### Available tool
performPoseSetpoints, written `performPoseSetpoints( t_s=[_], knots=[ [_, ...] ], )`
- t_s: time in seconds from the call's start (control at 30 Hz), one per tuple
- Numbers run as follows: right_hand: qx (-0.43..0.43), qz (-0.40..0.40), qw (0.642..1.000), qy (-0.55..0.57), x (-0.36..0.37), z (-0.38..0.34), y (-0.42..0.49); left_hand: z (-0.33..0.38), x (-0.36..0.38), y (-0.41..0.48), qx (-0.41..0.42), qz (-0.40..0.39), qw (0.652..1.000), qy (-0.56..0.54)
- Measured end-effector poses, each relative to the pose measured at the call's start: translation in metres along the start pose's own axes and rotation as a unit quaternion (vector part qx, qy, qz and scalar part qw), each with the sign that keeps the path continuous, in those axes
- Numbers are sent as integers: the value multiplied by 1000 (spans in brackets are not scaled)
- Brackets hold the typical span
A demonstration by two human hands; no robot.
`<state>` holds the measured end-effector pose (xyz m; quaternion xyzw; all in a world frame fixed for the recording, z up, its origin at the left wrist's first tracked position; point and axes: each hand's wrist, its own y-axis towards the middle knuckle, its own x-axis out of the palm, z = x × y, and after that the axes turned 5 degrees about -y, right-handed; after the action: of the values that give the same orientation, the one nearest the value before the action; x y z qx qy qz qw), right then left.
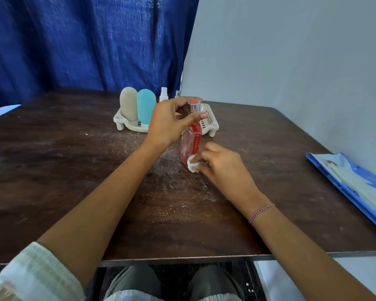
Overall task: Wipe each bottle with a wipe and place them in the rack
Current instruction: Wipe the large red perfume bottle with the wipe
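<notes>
The left hand (172,122) grips the red bottle (191,142) by its silver-capped neck, and the right hand (224,168) pinches a white wipe (192,164) against its lower end, mid-way across the dark worktop (74,170). A blue packet (352,187) lies at the right edge. The far white rack (212,124) holds a beige bottle (129,104) and a light blue bottle (146,108) at its left end.

Rack (211,121) and two small spray bottles (163,94) partly behind the left hand (169,122); blue packet (356,187) partly off-frame.
</notes>
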<state>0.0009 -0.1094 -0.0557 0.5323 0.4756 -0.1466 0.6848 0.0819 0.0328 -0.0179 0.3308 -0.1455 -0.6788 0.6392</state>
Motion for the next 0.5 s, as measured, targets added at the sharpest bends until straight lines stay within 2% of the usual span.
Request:
performPoseSetpoints(
  t_s=[0.07,0.23,0.3,0.4,0.43,0.5],
  knots=[
    [-8,-38,999,0,2,1,-1,1,0,-1,2,0,1000,1],
    [-3,97,995,1,-3,-1,2,3,-4,-3,-8,-6,999,-47],
    [-13,80,997,-1,-3,-2,2,3,-5,-4,-14,-6,999,-50],
    [-44,-15,999,0,3,-1,0,2,-7,-2,-13,10,1000,-13],
    [-51,-25,998,-3,5,0,0,1,-8,-1,-15,15,1000,-1],
    [-44,8,999,12,5,2,1,1,-9,-2,-20,16,1000,5]
  ],
)
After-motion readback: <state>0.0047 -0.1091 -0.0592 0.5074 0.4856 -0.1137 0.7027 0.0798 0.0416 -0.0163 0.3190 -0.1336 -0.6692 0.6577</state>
